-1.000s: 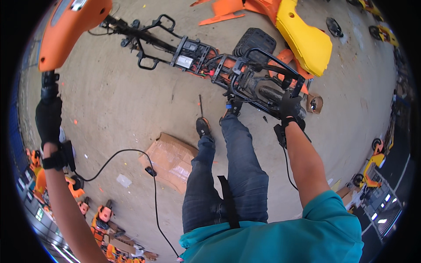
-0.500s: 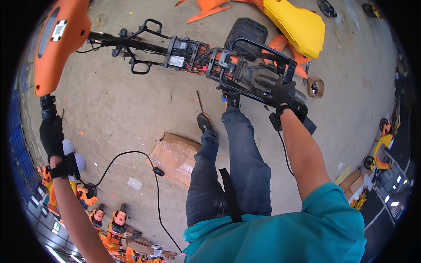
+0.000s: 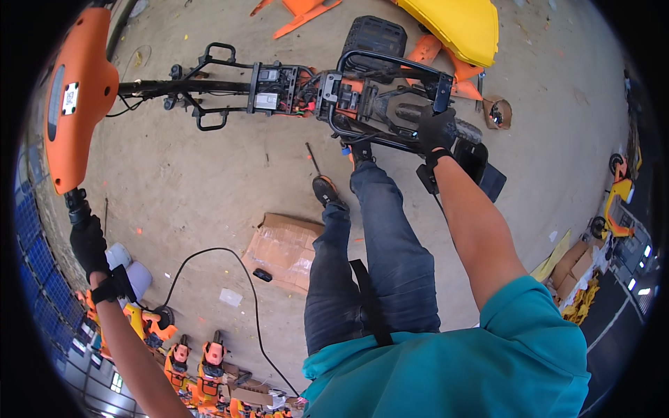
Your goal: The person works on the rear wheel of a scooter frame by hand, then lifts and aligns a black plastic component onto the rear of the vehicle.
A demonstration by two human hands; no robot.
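Note:
A stripped electric scooter (image 3: 272, 87) stands crosswise before me, its black frame and wiring bare. At the far left is its orange handlebar cover (image 3: 82, 104). My gloved left hand (image 3: 89, 247) is wrapped round the black handlebar grip (image 3: 77, 205) below that cover. At the rear, my gloved right hand (image 3: 437, 130) is closed round the black tubular rear rack (image 3: 440, 92), near its end bracket. The rear wheel (image 3: 468, 131) shows partly beside this hand. A black open box-like part (image 3: 474, 160) lies by my right wrist; how it is attached is unclear.
Flattened cardboard (image 3: 282, 251) lies by my feet, with a screwdriver-like tool (image 3: 313, 159) beyond it. Past the scooter are a black ribbed mat (image 3: 374, 43) and a yellow panel (image 3: 456, 28). A small open carton (image 3: 497, 113) stands right. Several orange scooters (image 3: 210, 366) stand at lower left.
The handlebar end has swung toward me along with my left hand, and the scooter sits further left in view. My right hand keeps its hold on the rear rack.

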